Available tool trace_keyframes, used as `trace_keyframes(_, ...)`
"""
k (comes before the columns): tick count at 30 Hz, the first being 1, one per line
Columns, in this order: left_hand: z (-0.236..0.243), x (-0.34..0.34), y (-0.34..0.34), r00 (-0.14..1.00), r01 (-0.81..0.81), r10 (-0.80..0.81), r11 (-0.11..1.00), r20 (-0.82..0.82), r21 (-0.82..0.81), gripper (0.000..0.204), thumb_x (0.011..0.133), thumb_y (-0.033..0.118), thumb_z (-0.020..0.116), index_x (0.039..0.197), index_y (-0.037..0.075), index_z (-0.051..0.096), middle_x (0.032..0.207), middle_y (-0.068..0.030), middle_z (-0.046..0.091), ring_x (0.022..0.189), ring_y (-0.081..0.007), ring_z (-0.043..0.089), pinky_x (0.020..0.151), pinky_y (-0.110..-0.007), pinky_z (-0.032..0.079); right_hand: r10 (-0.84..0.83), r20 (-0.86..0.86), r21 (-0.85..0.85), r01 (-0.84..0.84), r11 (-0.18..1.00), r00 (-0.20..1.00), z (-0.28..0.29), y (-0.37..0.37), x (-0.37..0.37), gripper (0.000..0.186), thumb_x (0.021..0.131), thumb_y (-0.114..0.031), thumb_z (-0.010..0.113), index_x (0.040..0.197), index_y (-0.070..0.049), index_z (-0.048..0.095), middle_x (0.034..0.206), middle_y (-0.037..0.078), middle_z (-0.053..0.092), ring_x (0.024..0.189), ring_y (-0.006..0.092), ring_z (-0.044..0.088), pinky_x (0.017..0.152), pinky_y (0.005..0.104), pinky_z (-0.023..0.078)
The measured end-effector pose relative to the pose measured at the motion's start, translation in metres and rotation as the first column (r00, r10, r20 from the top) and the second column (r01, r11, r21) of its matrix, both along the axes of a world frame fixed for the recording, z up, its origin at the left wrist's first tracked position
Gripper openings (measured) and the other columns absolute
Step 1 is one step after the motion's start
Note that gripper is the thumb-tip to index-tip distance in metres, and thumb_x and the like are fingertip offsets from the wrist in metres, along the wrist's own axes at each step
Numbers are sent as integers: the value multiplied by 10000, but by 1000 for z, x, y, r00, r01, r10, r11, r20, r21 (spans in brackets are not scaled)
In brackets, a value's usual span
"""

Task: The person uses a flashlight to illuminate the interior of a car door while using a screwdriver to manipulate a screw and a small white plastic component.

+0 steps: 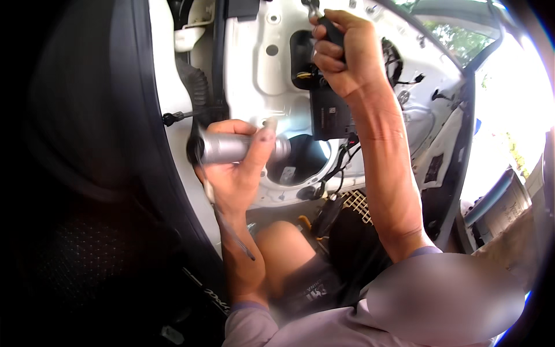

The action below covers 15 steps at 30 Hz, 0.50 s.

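Note:
My left hand [234, 179] is wrapped round a silver flashlight [228, 148] with a dangling wrist strap [234, 234]. Its front end points right, and light falls around a large round opening [300, 159] in the bare white car door panel [277, 75]. Higher up, my right hand [352, 52] grips a ratchet wrench [333, 33] by its black handle. The wrench's metal head points up and left against the panel's top part, partly cut off by the picture's edge. Below this hand, a black box-shaped module [330, 115] is fixed to the panel, partly behind my forearm.
Cables [341, 168] hang from the module, and a black part [328, 215] dangles below the door. A door check strap [179, 117] joins door and body on the left. Under the door lies a pale grid [357, 205]. A dark car seat [81, 248] fills the left.

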<state>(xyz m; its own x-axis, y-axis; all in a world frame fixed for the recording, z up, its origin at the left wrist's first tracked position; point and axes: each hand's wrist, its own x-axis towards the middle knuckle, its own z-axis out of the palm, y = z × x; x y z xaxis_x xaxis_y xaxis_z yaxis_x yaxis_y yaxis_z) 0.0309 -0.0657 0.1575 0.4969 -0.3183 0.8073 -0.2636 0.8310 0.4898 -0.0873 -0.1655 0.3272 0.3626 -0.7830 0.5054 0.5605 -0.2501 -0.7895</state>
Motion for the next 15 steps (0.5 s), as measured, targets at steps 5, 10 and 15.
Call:
trace_keyframes(5, -28, -9, -37, 987, 30, -57, 983, -148, -182, 255, 987, 242, 525, 920, 0, 483, 694, -96, 549, 555, -174, 524, 575, -312, 506, 279, 279, 223, -345, 912, 919, -8, -4, -3, 226, 1065, -167, 433, 1123, 39, 507, 841, 48, 580, 430, 45, 310, 306, 193, 235)
trace_keyframes(10, -44, -50, -46, 881, 361, -400, 913, -253, -188, 194, 935, 163, 539, 985, 50, 389, 647, -115, 508, 471, -178, 491, 453, -339, 505, 483, 432, 253, -617, 745, 761, -10, -9, -9, 294, 1094, -278, 399, 1163, -34, 546, 830, 8, 573, 389, 75, 324, 295, 226, 254)
trace_keyframes(15, -52, -28, -62, 894, 382, -354, 922, -274, 57, 136, 901, 70, 603, 946, 45, 478, 698, -132, 609, 515, -188, 569, 472, -326, 511, 538, 448, 292, -685, 667, 715, -9, -8, -3, 338, 1093, -376, 409, 1227, -85, 515, 744, 4, 476, 352, 111, 306, 304, 261, 237)
